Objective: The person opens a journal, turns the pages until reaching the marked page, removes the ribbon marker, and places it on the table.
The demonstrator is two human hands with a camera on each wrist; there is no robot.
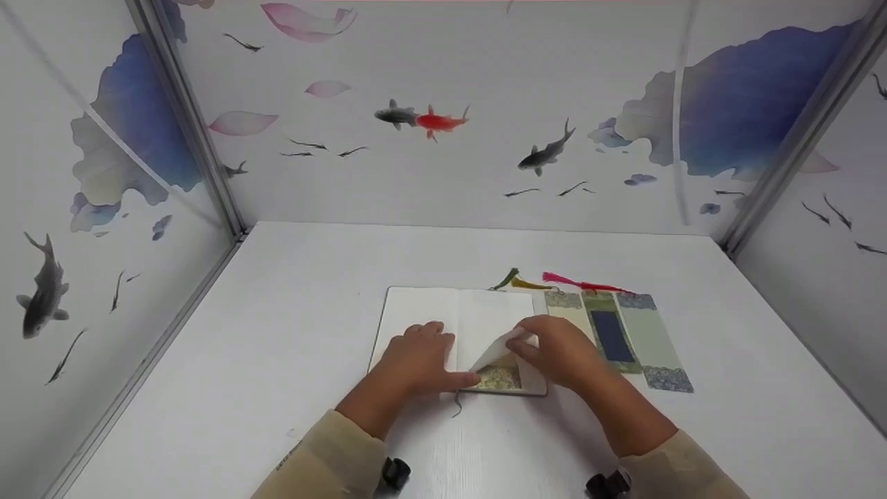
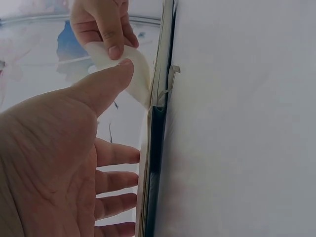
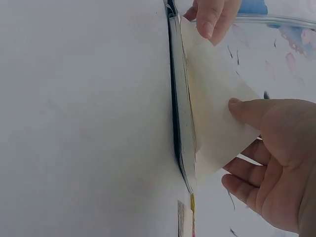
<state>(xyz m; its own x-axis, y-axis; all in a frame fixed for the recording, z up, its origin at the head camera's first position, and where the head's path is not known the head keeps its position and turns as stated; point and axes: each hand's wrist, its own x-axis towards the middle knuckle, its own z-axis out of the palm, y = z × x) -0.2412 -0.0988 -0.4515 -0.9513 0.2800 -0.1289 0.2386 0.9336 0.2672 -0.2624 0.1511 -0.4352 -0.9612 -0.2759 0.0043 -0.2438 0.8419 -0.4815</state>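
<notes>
An open notebook (image 1: 419, 305) with blank white pages and a dark cover lies on the table. My left hand (image 1: 419, 357) rests on its left page, fingers spread, thumb reaching over the bottom of the right page. With thumb and fingers, my right hand (image 1: 565, 350) pinches the lower right corner of a page (image 3: 212, 113) and holds it lifted in a curl. Under that page shows part of a gold-and-green patterned card (image 1: 500, 376); the rest of it is hidden. A thin ribbon (image 1: 457, 404) hangs out at the notebook's bottom edge.
Right of the notebook lie a cream bookmark (image 1: 572, 312), a green bookmark with a dark blue panel (image 1: 613, 339) and a pale green bookmark (image 1: 651, 339). Their green, yellow and red tassels (image 1: 585, 283) point away from me. Walls printed with fish enclose the white table (image 1: 277, 333).
</notes>
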